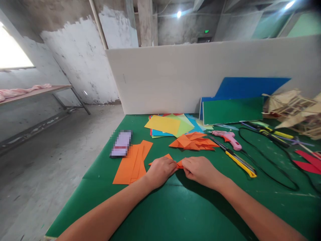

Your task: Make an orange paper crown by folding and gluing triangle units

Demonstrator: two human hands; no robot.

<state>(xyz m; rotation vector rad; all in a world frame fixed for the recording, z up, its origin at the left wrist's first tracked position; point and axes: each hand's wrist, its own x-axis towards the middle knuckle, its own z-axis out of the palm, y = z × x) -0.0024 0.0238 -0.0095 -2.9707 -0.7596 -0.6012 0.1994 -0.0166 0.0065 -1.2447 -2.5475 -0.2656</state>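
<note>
My left hand (163, 170) and my right hand (200, 170) meet over the green table, both with fingers closed on one folded piece of orange paper (180, 164). One corner of it sticks out above my left hand; much of it is hidden under my fingers. Left of my left hand lie flat orange paper strips (130, 165), overlapping one another. Just beyond my hands is a heap of folded orange paper pieces (195, 141) with pointed ends.
Coloured paper sheets (163, 124) lie at the back. A phone (121, 144) is at the left edge. To the right are a yellow utility knife (242, 164), a pink glue gun (228, 137) with its black cord, and red paper pieces (308, 162). A green board (233, 110) leans behind.
</note>
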